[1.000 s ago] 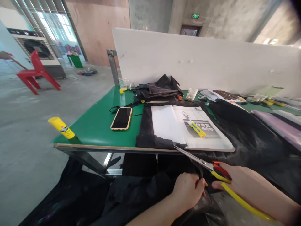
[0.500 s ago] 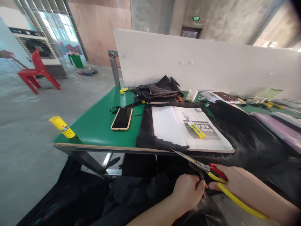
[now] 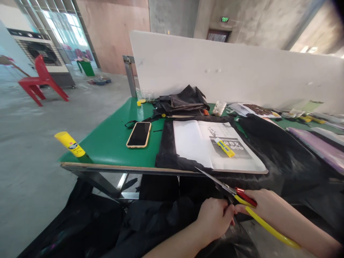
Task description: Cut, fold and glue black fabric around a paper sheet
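Green-topped desk (image 3: 113, 139), white upright board (image 3: 215, 68) behind, open white-paged book (image 3: 189, 139) at front edge, yellow tube (image 3: 225, 147) on it, right hand (image 3: 264, 203) grip wrapped round red-and-yellow-handled metal scissors (image 3: 230, 189), tips near book, left hand (image 3: 215, 216) grip closed on thin black sheeting (image 3: 240, 238) below edge

Glue stick (image 3: 70, 144) on table (image 3: 107, 141), left of phone (image 3: 139, 135), book (image 3: 189, 139) right of phone, scissors (image 3: 227, 187) before book

Red/ylw-handled scissors (image 3: 230, 189), blk cloth (image 3: 285, 157), wht pg (image 3: 189, 139), grn tabletop (image 3: 113, 143), red chair (image 3: 41, 79)
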A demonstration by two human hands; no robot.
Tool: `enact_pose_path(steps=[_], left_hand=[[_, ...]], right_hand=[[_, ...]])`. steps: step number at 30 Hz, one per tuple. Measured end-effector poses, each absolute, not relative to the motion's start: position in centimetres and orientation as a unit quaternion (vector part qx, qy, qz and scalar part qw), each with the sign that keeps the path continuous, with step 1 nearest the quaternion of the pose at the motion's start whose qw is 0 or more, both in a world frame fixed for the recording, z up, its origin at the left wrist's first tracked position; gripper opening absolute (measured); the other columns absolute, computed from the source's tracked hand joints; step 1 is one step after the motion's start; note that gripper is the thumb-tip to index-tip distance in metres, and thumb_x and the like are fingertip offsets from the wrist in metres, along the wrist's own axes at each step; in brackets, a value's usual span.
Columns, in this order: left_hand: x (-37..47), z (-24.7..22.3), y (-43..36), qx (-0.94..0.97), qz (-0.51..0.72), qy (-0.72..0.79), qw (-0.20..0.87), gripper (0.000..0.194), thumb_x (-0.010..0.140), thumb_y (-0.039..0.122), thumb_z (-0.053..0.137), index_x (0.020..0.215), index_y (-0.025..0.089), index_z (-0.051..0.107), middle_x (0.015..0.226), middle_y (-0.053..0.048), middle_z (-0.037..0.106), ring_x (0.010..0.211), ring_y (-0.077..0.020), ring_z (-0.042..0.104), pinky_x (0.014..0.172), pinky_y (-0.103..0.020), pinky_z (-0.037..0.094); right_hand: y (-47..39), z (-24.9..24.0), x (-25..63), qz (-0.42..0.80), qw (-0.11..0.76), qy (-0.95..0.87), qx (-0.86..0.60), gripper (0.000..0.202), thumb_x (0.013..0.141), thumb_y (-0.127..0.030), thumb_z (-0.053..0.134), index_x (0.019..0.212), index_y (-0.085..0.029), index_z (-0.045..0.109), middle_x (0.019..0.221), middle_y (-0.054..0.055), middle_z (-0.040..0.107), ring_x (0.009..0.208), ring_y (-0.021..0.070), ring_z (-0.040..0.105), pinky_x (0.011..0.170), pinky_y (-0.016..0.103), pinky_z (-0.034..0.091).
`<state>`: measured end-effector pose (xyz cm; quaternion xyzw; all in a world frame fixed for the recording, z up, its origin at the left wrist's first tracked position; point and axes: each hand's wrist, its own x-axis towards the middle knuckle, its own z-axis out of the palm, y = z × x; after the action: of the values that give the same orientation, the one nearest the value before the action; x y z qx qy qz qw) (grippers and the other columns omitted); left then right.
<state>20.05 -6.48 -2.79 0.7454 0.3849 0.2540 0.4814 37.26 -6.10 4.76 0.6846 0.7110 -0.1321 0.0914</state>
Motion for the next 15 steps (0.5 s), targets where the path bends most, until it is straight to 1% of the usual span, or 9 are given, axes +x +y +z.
enact_pose_path(steps=[2,6,10,13,15], left_hand=[[20.02,-2.7,-6.52,0.743,0.256,0.385,0.484,0.05,0.091,0.043,0.032,0.067,0.017,0.067,0.06,-0.002,0.068,0.058,-0.0135,0.064,0.056,-0.02,0.042],[19.99,-2.63,-6.53,0.754,0.25,0.389,0.466,0.051,0.091,0.045,0.033,0.063,0.017,0.066,0.06,-0.002,0.068,0.058,-0.0144,0.064,0.055,-0.02,0.041],[20.01,-2.85,-6.5,0.766,0.244,0.391,0.448,0.051,0.091,0.046,0.032,0.067,0.017,0.067,0.065,-0.003,0.07,0.062,-0.0153,0.065,0.056,-0.02,0.042],[20.08,-3.02,-6.49,0.77,0.231,0.391,0.449,0.051,0.091,0.045,0.031,0.069,0.017,0.068,0.067,-0.003,0.07,0.064,-0.0159,0.065,0.06,-0.021,0.044],[20.1,-3.05,-6.5,0.769,0.226,0.39,0.453,0.05,0.091,0.043,0.031,0.072,0.017,0.068,0.068,-0.003,0.07,0.065,-0.0159,0.065,0.062,-0.022,0.045]], right_hand=[[-5.97,4.78,37.32,-0.162,0.113,0.709,0.677,0.04,0.075,-0.062,0.048,0.08,-0.027,0.067,0.08,0.005,0.071,0.067,0.0244,0.065,0.052,0.026,0.034],[-5.78,4.74,37.22,-0.165,0.141,0.698,0.683,0.038,0.075,-0.057,0.049,0.075,-0.024,0.067,0.073,0.008,0.07,0.067,0.0272,0.065,0.05,0.027,0.031],[-5.8,4.28,37.21,-0.158,0.131,0.702,0.681,0.039,0.073,-0.059,0.051,0.074,-0.023,0.066,0.073,0.008,0.07,0.066,0.0281,0.064,0.051,0.029,0.031],[-5.97,4.0,37.19,-0.163,0.126,0.714,0.669,0.034,0.077,-0.053,0.047,0.077,-0.023,0.063,0.077,0.007,0.07,0.068,0.0275,0.064,0.053,0.029,0.033],[-6.14,3.9,37.13,-0.165,0.118,0.721,0.663,0.035,0.079,-0.053,0.045,0.077,-0.022,0.062,0.077,0.006,0.069,0.069,0.026,0.064,0.055,0.03,0.035]])
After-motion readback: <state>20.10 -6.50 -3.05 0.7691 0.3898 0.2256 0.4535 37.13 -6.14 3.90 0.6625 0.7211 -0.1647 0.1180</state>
